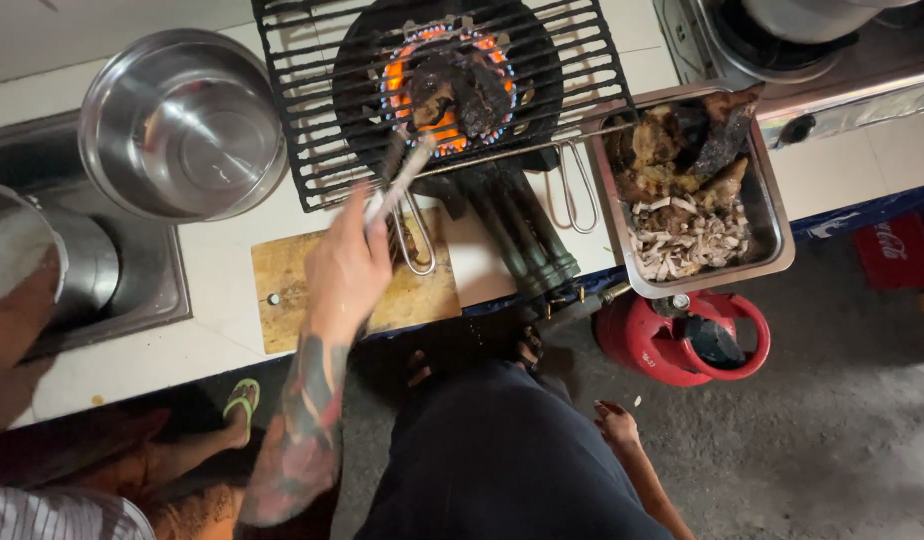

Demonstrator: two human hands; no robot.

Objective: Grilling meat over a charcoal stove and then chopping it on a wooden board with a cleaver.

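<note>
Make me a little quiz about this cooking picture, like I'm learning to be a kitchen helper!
1. True or false: the left hand holds tongs that reach the dark meat over the flame.
2. Which thing sits just left of the grill rack? A) a steel bowl B) a blue kettle C) a glass jar
3. Fill in: the gas bottle on the floor is ____ in colour.

Key: 1 true; 2 A; 3 red.
</note>
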